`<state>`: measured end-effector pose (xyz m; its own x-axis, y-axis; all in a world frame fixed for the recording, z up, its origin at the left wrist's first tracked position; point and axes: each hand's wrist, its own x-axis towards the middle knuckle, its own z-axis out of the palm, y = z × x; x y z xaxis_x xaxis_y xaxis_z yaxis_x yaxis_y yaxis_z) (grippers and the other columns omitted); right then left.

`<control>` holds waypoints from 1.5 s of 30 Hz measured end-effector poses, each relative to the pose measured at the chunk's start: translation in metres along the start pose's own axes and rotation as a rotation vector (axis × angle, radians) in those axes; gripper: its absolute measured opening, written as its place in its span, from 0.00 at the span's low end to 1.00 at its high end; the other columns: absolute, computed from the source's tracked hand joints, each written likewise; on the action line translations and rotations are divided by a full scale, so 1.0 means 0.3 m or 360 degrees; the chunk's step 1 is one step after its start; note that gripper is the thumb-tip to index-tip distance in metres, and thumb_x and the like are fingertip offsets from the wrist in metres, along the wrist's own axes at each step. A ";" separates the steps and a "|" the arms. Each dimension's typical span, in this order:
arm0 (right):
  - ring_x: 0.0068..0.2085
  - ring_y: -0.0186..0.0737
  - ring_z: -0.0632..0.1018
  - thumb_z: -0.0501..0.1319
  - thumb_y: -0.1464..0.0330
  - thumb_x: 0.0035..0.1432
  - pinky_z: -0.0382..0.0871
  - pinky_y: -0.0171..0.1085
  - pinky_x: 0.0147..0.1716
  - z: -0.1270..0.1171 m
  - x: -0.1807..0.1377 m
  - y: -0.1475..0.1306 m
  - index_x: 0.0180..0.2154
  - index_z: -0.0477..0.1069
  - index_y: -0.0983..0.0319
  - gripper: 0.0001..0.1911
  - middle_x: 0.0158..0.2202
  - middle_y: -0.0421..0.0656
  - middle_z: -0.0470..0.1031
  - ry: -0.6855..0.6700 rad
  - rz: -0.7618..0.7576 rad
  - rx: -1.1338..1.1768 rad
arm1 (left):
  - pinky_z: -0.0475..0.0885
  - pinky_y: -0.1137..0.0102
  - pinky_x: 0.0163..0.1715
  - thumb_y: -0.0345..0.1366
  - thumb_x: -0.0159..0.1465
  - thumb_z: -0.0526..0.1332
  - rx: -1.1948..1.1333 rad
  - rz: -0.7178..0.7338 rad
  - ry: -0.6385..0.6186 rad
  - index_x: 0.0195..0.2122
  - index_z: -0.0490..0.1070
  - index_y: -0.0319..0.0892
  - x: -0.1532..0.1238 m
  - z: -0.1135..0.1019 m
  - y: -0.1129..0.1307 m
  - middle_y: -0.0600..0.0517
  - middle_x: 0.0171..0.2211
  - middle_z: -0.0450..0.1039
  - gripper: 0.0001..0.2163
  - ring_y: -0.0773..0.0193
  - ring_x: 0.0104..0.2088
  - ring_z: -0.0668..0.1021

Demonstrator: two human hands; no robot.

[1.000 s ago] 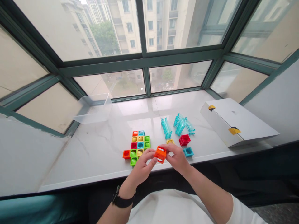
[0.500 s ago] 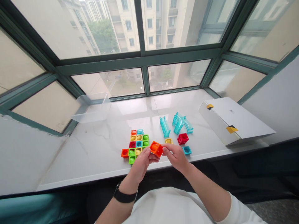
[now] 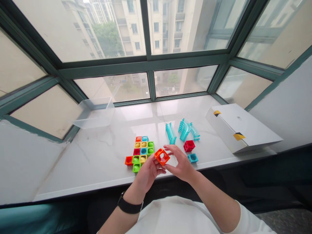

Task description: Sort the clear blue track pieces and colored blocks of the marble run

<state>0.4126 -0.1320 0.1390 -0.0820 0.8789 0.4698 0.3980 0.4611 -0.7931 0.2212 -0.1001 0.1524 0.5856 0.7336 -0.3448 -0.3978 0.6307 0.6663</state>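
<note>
Above the front edge of the sill, an orange cube-shaped toy block (image 3: 159,160) with round holes is held between both hands. My left hand (image 3: 147,171) grips it from the left, thumb and fingers pressed to its side. The fingers and thumb of my right hand (image 3: 180,165) curl around its right side, one above and one below. Just left of my hands lies a flat group of joined cube blocks (image 3: 143,151) in green, yellow, red, blue and orange. Beyond my right hand are a red block (image 3: 189,146) and a blue block (image 3: 192,158).
Clear turquoise track pieces (image 3: 171,133) lie behind my right hand, one of them curved (image 3: 184,129). A transparent plastic bin (image 3: 94,122) stands at the back left. On the right is a white box (image 3: 246,128) with yellow-black tabs. Window frames border the sill.
The orange block has been turned, so a round see-through hole now faces me. My right hand's fingers have spread wider around it. The yellow block behind that hand is now hidden.
</note>
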 end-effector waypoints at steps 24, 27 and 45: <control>0.52 0.52 0.81 0.70 0.53 0.57 0.76 0.53 0.55 -0.494 -0.210 0.257 0.69 0.59 0.58 0.43 0.62 0.54 0.71 0.0901 0.0722 -0.0795 | 0.70 0.50 0.60 0.35 0.69 0.57 0.2849 0.1327 0.0672 0.52 0.75 0.45 0.161 -0.364 0.026 0.41 0.57 0.74 0.13 0.46 0.58 0.75; 0.48 0.49 0.82 0.68 0.52 0.58 0.78 0.51 0.53 -0.522 -0.270 0.363 0.67 0.63 0.57 0.39 0.62 0.54 0.72 0.0753 0.0842 -0.0839 | 0.66 0.46 0.64 0.39 0.70 0.57 0.2989 0.1231 0.0831 0.57 0.74 0.43 0.204 -0.416 0.000 0.39 0.63 0.70 0.16 0.42 0.63 0.71; 0.57 0.59 0.77 0.61 0.54 0.62 0.71 0.57 0.58 -0.413 -0.414 0.671 0.66 0.62 0.60 0.35 0.60 0.54 0.75 0.0464 0.0651 -0.1295 | 0.57 0.46 0.67 0.42 0.72 0.55 0.3173 0.1075 0.0880 0.60 0.73 0.44 0.230 -0.459 -0.059 0.40 0.65 0.70 0.19 0.43 0.66 0.69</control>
<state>0.6161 -0.1635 -0.0310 0.3914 0.8376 0.3811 0.8677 -0.1979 -0.4561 0.1713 -0.0259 0.0258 0.3588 0.8797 0.3122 0.8699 -0.4364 0.2299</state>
